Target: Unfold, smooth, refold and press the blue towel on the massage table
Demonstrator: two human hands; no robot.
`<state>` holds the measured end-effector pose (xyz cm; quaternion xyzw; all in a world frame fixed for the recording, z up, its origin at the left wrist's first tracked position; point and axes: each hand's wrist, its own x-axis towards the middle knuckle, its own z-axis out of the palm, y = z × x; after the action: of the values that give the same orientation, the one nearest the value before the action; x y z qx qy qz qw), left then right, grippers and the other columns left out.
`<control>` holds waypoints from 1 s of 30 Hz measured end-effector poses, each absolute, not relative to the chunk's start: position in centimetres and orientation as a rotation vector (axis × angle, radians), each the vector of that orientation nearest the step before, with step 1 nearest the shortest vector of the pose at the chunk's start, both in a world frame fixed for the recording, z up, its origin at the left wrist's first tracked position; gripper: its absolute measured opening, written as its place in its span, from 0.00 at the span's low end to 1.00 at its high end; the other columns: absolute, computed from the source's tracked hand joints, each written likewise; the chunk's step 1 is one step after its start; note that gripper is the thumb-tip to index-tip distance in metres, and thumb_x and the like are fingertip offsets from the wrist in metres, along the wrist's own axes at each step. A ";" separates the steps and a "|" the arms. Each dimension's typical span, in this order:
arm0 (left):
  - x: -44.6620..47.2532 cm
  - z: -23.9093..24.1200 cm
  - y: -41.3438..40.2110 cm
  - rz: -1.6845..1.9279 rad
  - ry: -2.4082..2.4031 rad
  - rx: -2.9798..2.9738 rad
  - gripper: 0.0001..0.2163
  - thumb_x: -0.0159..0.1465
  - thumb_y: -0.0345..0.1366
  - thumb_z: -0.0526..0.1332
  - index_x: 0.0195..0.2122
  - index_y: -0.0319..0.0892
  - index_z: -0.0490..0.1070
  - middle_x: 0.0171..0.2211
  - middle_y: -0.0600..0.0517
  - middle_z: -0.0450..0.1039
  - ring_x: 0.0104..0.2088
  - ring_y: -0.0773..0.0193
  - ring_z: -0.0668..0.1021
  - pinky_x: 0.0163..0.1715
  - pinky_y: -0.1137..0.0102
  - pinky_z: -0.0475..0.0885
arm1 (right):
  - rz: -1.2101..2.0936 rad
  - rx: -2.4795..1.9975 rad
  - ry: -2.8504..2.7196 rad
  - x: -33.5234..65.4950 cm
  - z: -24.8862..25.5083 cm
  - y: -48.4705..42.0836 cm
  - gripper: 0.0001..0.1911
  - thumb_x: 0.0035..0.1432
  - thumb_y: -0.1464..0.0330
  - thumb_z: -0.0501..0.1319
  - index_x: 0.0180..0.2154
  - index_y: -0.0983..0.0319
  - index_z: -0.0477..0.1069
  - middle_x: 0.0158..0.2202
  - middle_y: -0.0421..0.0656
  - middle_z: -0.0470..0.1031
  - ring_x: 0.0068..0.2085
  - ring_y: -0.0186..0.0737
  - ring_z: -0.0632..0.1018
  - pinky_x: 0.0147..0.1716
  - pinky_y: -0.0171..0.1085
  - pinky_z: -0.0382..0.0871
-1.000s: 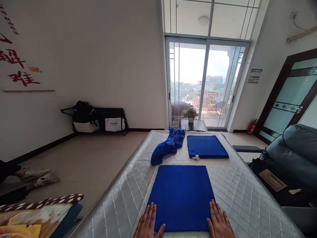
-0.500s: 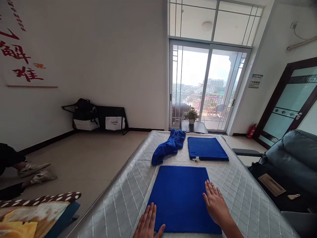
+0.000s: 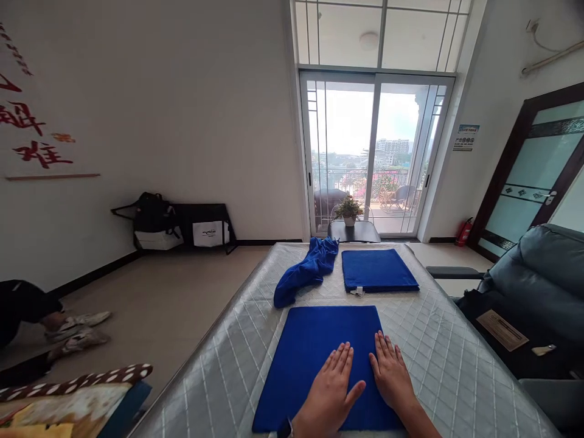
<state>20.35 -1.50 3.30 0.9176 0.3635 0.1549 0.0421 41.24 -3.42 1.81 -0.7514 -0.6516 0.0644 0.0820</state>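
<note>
A folded blue cloth [image 3: 301, 359] lies flat as a near-square in front of me. Over its middle rests my left hand [image 3: 331, 383], fingers stretched out and thumb apart; it seems to lie on the fabric. My right hand [image 3: 391, 371] is flat along the cloth's right edge, also with straight fingers. Neither hand grips anything. Farther back on the right sits a folded blue stack [image 3: 378, 269] with a white tag at its front edge. Left of that stack, a crumpled blue cloth [image 3: 306, 272] lies in a loose heap.
Everything lies on a bed-like surface with a silver quilted cover [image 3: 205, 365]. At its far end stands a chair holding a potted plant [image 3: 349, 210]. A dark armchair [image 3: 538, 286] is on the right. A person's shoes [image 3: 79, 331] and a patterned blanket [image 3: 68, 404] show at left.
My left hand has moved from the cloth's left edge rightward onto its middle. My right hand stays at the right edge. The view has shifted slightly.
</note>
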 end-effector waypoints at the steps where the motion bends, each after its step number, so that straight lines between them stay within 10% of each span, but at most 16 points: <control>1: 22.0 3.5 -1.2 0.472 1.068 2.819 0.32 0.73 0.53 0.45 0.73 0.44 0.40 0.72 0.46 0.50 0.71 0.54 0.57 0.67 0.57 0.62 | 0.180 -2.240 -1.971 41.3 1.7 -3.4 0.33 0.70 0.60 0.40 0.71 0.65 0.47 0.74 0.44 0.43 0.73 0.45 0.44 0.70 0.50 0.39; 30: 7.9 -3.2 8.0 0.606 1.815 2.483 0.37 0.71 0.57 0.41 0.71 0.33 0.49 0.71 0.37 0.52 0.70 0.51 0.59 0.68 0.53 0.58 | 0.232 -2.344 -1.971 41.2 3.6 -2.6 0.35 0.70 0.56 0.35 0.72 0.64 0.44 0.74 0.40 0.42 0.73 0.42 0.44 0.70 0.47 0.38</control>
<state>7.87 7.98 -3.19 0.7920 0.5791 0.1932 0.0036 41.23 -2.63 3.57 -0.7627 -0.6413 0.0755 0.0349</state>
